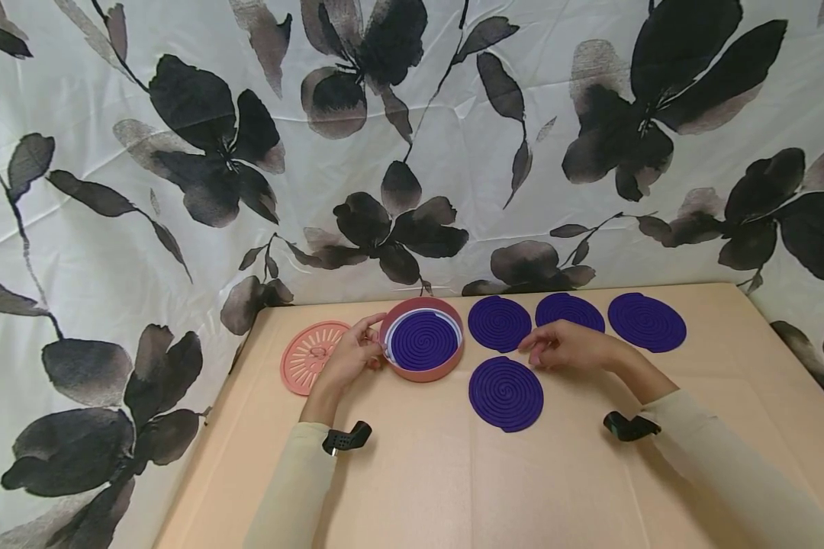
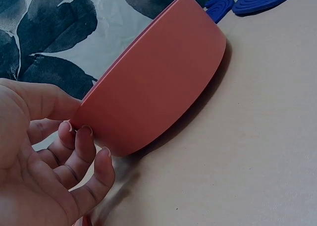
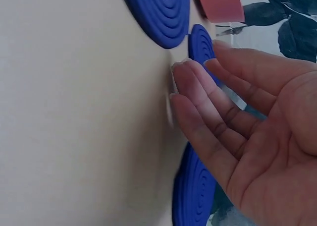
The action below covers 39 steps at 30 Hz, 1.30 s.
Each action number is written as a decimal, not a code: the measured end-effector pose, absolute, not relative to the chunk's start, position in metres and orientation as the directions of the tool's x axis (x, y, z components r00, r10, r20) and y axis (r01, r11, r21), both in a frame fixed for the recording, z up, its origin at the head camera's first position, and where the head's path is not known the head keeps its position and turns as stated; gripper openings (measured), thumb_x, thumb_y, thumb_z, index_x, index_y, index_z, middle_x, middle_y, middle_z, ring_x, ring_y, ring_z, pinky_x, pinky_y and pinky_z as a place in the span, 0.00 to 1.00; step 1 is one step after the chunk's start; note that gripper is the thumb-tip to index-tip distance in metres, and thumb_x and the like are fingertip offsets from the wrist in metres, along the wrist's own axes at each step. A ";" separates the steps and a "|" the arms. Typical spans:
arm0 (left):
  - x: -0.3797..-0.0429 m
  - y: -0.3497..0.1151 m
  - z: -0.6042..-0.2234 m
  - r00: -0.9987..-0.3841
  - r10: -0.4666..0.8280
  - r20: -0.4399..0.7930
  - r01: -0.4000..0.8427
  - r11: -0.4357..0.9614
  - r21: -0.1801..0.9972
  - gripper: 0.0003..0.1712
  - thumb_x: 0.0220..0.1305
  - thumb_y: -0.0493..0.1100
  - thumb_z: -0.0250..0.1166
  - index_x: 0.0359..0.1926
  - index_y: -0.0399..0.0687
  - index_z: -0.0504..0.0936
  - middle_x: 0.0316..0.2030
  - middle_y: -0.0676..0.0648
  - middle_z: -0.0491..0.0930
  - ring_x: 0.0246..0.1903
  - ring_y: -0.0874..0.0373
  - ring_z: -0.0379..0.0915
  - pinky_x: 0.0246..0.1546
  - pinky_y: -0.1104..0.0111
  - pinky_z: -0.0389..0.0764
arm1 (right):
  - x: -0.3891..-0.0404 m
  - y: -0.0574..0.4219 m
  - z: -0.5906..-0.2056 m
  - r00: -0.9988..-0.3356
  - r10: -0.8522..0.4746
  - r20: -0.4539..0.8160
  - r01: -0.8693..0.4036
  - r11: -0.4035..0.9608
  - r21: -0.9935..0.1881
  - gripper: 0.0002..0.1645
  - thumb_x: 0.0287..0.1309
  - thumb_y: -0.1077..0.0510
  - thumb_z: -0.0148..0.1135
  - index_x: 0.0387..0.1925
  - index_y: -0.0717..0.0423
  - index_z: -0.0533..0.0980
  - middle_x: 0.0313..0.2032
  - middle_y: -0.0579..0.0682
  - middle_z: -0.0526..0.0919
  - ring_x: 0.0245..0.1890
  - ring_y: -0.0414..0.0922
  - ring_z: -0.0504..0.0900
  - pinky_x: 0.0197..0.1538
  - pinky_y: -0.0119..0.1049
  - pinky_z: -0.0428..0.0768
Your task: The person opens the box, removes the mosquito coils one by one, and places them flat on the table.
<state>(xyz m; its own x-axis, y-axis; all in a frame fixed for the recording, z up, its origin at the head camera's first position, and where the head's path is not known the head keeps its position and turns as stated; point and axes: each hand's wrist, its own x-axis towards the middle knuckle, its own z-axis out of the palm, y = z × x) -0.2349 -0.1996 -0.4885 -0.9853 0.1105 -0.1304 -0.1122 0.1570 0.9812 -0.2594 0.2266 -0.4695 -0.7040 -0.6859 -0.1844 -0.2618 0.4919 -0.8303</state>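
Note:
A round salmon-coloured container (image 1: 422, 376) stands near the table's back edge. Its rim is pinched by my left hand (image 1: 349, 357) between thumb and fingers, and its smooth wall (image 2: 153, 77) shows in the left wrist view. Inside lies a dark blue coaster (image 1: 423, 340) with a spiral pattern and a pale ring round it. My right hand (image 1: 577, 349) hovers with loosely bent fingers among more blue spiral coasters, holding nothing. Nearest to its fingertips are one front coaster (image 1: 506, 394) and one back coaster (image 1: 499, 323). Another coaster (image 1: 568, 308) is partly hidden behind this hand.
A salmon slotted lid (image 1: 300, 366) with a small knob lies at the left, partly covered by my left hand. One more blue coaster (image 1: 647, 322) is at the right. Behind the pale table (image 1: 453, 473) hangs a flowered cloth (image 1: 494, 175).

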 end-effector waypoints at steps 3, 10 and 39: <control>-0.236 -0.200 -0.488 -0.985 0.109 -0.131 -0.114 0.156 0.981 0.37 0.63 0.24 0.59 0.72 0.48 0.69 0.37 0.46 0.69 0.30 0.51 0.73 0.28 0.66 0.80 | -0.263 0.226 -0.466 -0.696 -0.693 -0.186 -0.244 0.472 -0.847 0.21 0.63 0.69 0.61 0.57 0.71 0.77 0.40 0.59 0.85 0.37 0.49 0.80 0.39 0.32 0.80; -0.237 -0.201 -0.487 -0.984 0.116 -0.137 -0.116 0.174 0.978 0.36 0.65 0.26 0.60 0.73 0.48 0.69 0.38 0.46 0.69 0.30 0.51 0.73 0.30 0.65 0.81 | -0.268 0.216 -0.457 -0.712 -0.676 -0.188 -0.234 0.481 -0.845 0.23 0.65 0.64 0.64 0.59 0.70 0.76 0.40 0.58 0.85 0.37 0.47 0.80 0.39 0.31 0.79; -0.239 -0.199 -0.489 -0.985 0.089 -0.146 -0.130 0.166 0.978 0.36 0.65 0.26 0.59 0.72 0.51 0.69 0.38 0.46 0.70 0.30 0.49 0.75 0.31 0.64 0.81 | -0.294 0.149 -0.433 -0.716 -0.693 -0.083 -0.215 0.332 -0.918 0.28 0.65 0.60 0.66 0.64 0.63 0.74 0.55 0.65 0.81 0.53 0.52 0.84 0.57 0.35 0.81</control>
